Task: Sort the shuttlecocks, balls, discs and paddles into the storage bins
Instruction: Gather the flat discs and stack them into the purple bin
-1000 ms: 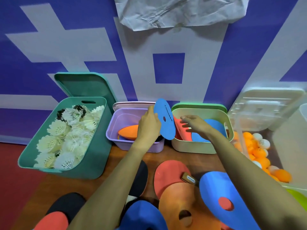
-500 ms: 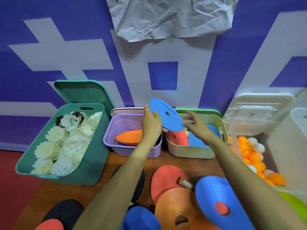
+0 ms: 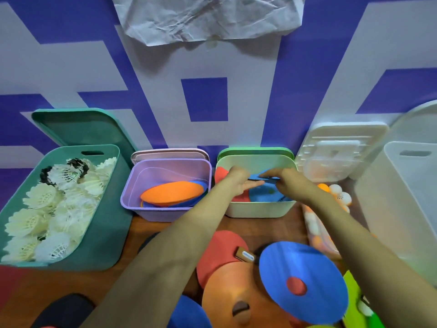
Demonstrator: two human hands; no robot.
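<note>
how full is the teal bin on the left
Nearly full: white shuttlecocks pile close to the rim of the teal bin.

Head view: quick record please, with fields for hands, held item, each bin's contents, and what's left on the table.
Hands: left hand and right hand over the cream bin
Held: blue disc, roughly level, pinched between both hands
Teal bin: shuttlecocks
Purple bin: orange piece on top
Cream bin: red piece and blue piece
Clear bin: orange and white balls
Table: red paddle, orange disc, large blue disc
</note>
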